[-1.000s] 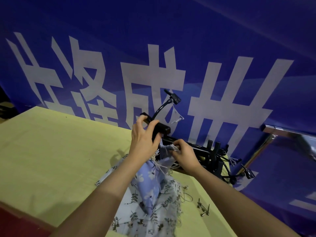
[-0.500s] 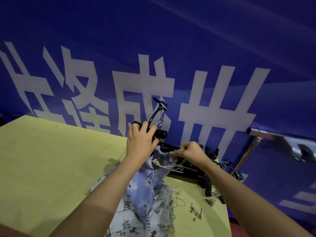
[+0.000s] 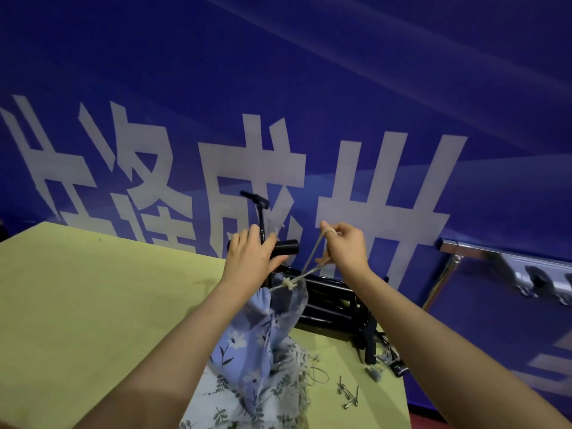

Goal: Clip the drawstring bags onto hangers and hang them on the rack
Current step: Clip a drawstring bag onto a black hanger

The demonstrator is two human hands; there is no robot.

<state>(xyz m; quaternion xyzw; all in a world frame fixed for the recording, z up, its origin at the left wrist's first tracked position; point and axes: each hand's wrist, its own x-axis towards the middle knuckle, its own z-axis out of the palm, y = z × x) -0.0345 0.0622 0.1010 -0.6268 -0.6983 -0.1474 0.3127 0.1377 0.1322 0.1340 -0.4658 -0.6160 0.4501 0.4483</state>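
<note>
My left hand (image 3: pixel 251 254) grips a black hanger (image 3: pixel 286 247) by its bar, its hook (image 3: pixel 255 199) pointing up. A blue floral drawstring bag (image 3: pixel 247 335) hangs below the hanger over the table. My right hand (image 3: pixel 343 247) pinches the bag's pale drawstring (image 3: pixel 305 267) and holds it taut up and to the right of the bag's gathered mouth. Whether the bag is clipped to the hanger is hidden by my left hand.
More floral bags (image 3: pixel 247 407) lie on the yellow table (image 3: pixel 93 305). A stack of black hangers (image 3: pixel 334 308) sits behind the bag at the table's far edge. Small metal clips (image 3: pixel 348 394) lie near the right edge. A steel rack rail (image 3: pixel 507 261) stands right, before a blue banner.
My right hand has risen and pulled the drawstring up to the right, stretching it taut. My left hand kept its grip on the hanger, which now stands more upright.
</note>
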